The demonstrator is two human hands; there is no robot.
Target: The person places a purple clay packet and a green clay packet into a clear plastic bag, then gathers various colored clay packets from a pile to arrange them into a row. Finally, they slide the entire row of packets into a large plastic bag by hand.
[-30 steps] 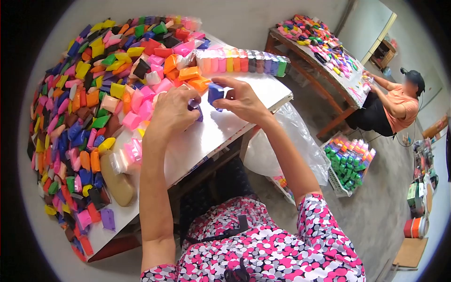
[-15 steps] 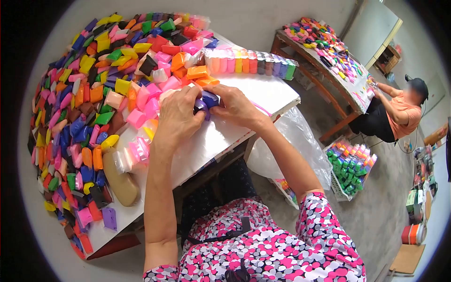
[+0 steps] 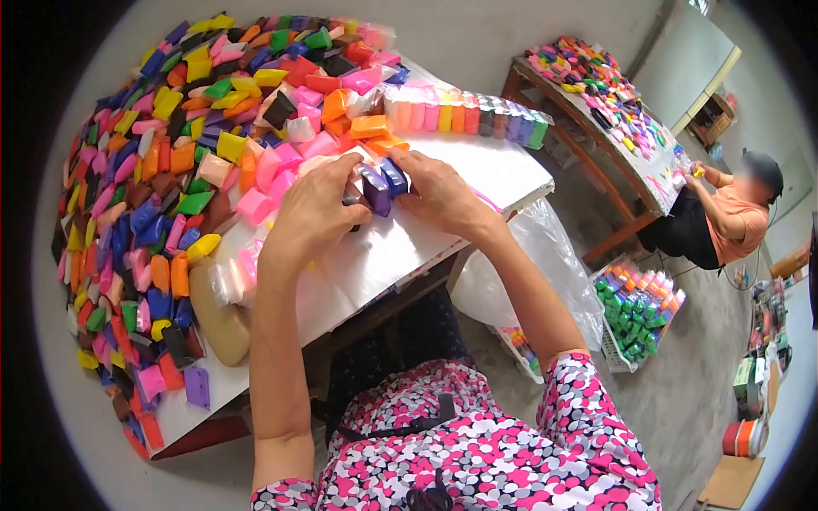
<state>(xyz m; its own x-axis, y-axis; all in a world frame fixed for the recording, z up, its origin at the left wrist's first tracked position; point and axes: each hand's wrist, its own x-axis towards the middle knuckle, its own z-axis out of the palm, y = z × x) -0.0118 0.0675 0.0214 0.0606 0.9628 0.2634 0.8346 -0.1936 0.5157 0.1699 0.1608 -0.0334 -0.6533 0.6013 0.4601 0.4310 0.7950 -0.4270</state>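
Note:
My left hand [image 3: 317, 204] is closed around a purple packet [image 3: 376, 191], with a darker packet partly hidden under its fingers. My right hand [image 3: 441, 196] pinches a blue packet [image 3: 394, 177], which stands on edge against the purple one. Both packets are small, shiny and wrapped in film. Just beyond my fingers lie orange packets [image 3: 370, 128] and pink packets. A finished-looking row of packets in many colours [image 3: 464, 115], side by side in clear film, lies past my right hand.
A large heap of coloured packets [image 3: 162, 196] covers the table's left side. A tan oblong object [image 3: 220, 319] lies near the front edge. Clear plastic sheeting [image 3: 532, 277] hangs at the right, beside a basket [image 3: 626, 353] of packed rows. A person [image 3: 724, 200] sits at another table [image 3: 596, 111].
The blue and purple packets have been turned and now stand side by side between my hands. My right fingers have shifted along the blue one. The view has shifted slightly.

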